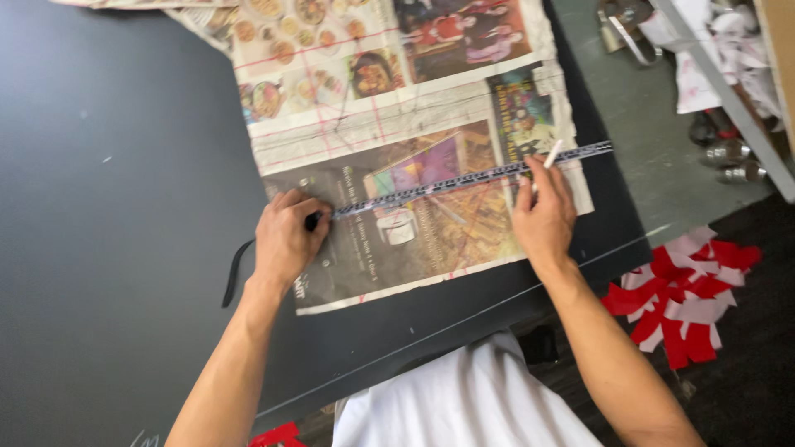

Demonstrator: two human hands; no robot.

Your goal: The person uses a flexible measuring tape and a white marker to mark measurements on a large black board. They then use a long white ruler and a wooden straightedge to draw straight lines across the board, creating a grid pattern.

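A sheet of newspaper [389,132] with red pencil lines lies on a dark table [116,190]. Stretched across it runs a black measuring tape [464,180]. My left hand [286,240] pins the tape's left end to the paper with closed fingers; the tape's loose tail [233,273] curls onto the table. My right hand [542,219] presses the tape's right part down and holds a white stick of chalk [552,154] that points up and away.
Red and white fabric scraps [683,294] lie on the floor at the right. A metal frame [720,91] and several shiny metal pieces [733,161] stand at the upper right. The table's front edge runs just before my white shirt [464,397].
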